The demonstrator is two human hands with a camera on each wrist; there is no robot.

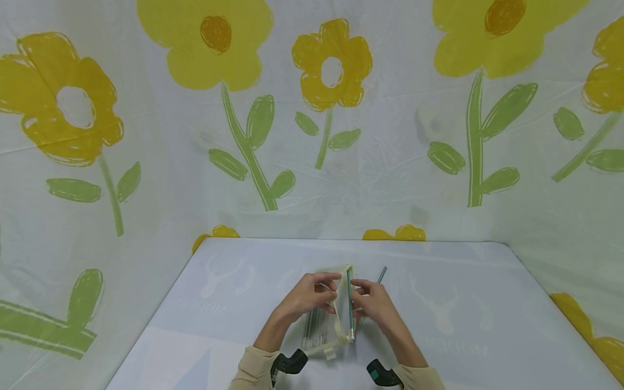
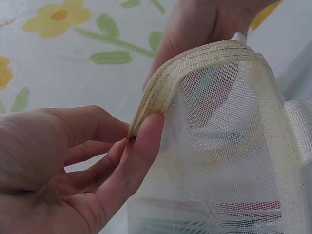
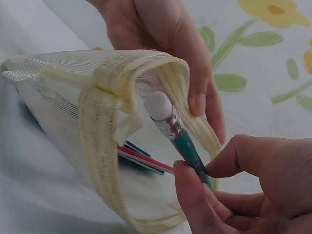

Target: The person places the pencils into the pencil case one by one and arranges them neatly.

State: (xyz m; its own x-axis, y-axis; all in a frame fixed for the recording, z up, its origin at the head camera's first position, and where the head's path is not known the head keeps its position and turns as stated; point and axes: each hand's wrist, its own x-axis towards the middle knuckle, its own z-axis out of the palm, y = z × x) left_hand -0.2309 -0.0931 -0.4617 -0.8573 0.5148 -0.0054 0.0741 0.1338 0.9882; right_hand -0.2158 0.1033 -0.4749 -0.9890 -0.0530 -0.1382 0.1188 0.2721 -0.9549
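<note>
My left hand [image 1: 312,295] pinches the zippered edge of a cream mesh pouch [image 2: 219,156] between thumb and fingers, and its mouth gapes open in the right wrist view. Between thumb and fingertips, my right hand [image 3: 253,180] grips a green pencil [image 3: 190,151] with a white eraser and silver ferrule. In the head view this pencil lies lengthwise along the pouch's mouth, eraser end toward me. Several other pencils lie inside the pouch, a red one [image 3: 146,158] among them, seen partly through the mesh.
Another pencil [image 1: 382,274] lies on the white table [image 1: 234,303], just beyond and partly hidden by my right hand. A curtain with yellow flowers [image 1: 380,179] hangs behind the table and along its sides. Each wrist carries a black camera mount [image 1: 292,362].
</note>
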